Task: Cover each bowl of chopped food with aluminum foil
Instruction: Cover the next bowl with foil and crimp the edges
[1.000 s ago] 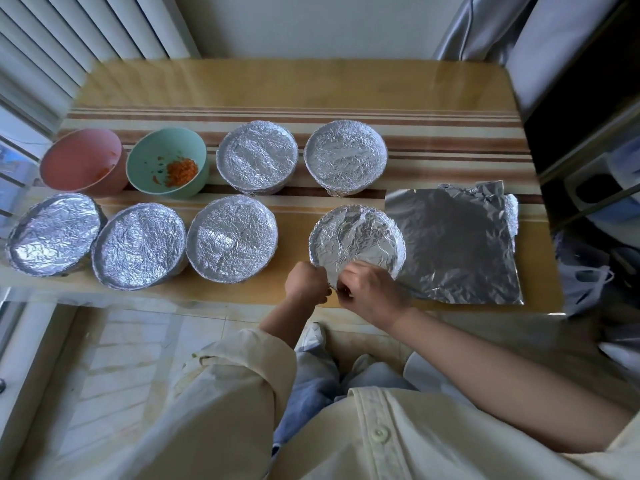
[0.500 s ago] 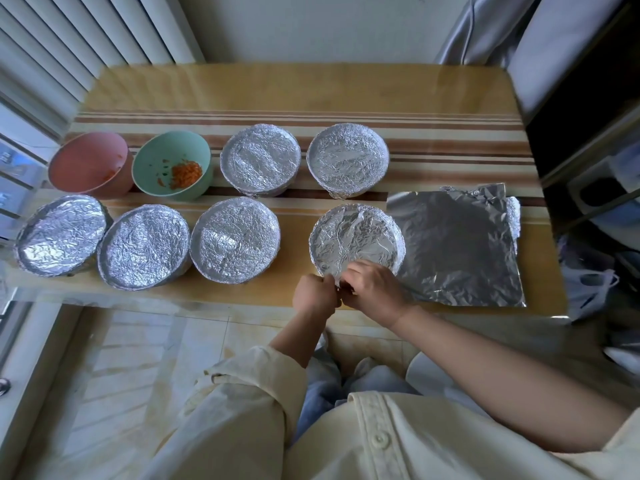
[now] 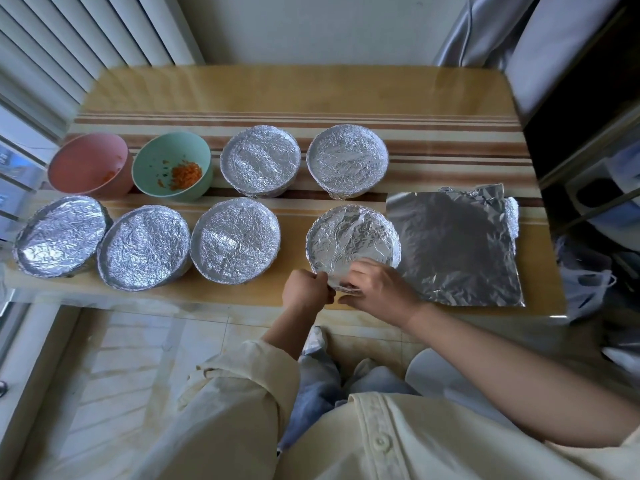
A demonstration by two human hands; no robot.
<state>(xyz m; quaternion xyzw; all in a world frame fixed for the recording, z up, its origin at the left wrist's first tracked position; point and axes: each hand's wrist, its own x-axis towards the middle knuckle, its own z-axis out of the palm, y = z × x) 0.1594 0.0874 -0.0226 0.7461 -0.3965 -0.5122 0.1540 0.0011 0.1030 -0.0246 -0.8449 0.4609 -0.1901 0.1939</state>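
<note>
Both hands are at the near rim of the bowl in hand [image 3: 353, 237], which stands by the near edge of the worktop [image 3: 294, 88], right of centre. The left hand [image 3: 306, 289] is curled tight and pinches the foil skirt at the rim. The right hand [image 3: 381, 289] bends its fingers over the same stretch and squeezes the foil against the bowl's wall.

The top is already drawn across, so what seems left is the crimp. It will likely go best in short stretches, folding the foil down and under the lip rather than tugging it, since thin foil tears. Turning the bowl should be easier than reaching round it, and one hand ought to steady it near that edge.

Five wrapped bowls hide their contents: two toward the far side [image 3: 260, 164] [image 3: 347, 159] and three along the near edge to the left [image 3: 235, 244] [image 3: 143, 245] [image 3: 60, 235].

Two stand open by the left edge. The pink bowl [image 3: 90, 164] shows only a few orange specks on its wall. The green bowl [image 3: 172, 166], just beside it, holds a small heap of chopped orange food [image 3: 185, 173].

A spare foil sheet [image 3: 453, 247] lies flat at the near right corner, just beside the bowl in hand — whether more sheets lie under it I cannot tell.
</note>
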